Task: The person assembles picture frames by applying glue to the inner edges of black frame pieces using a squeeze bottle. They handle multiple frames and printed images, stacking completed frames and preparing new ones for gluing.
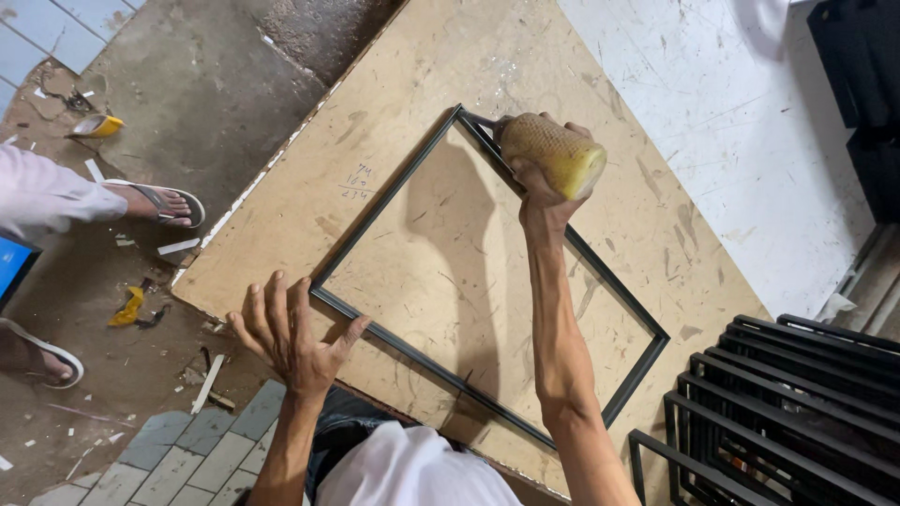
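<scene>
The frame is a thin dark rectangle lying flat on my board, turned so that one corner points away from me and another sits near my left hand.

My right hand is closed around a yellow sponge and holds it at the far corner of the frame, on the dark edge there. The sponge is rough on its side and smooth at its cut end. The fingers wrap the sponge fully; the grip is tight.

My left hand lies flat with fingers spread apart. It holds nothing. The palm and fingers press on the board's near edge, just beside the frame's near-left corner, the thumb touching or almost touching the dark strip.

The board is a pale brown sheet, scratched and stained, with some pencil marks near its left side. Beyond it lies a white panel.

To my right stands a stack of dark frames of the same kind.

To my left, on the dirty floor, another person's foot rests in a sandal, with bits of scrap around it.
</scene>
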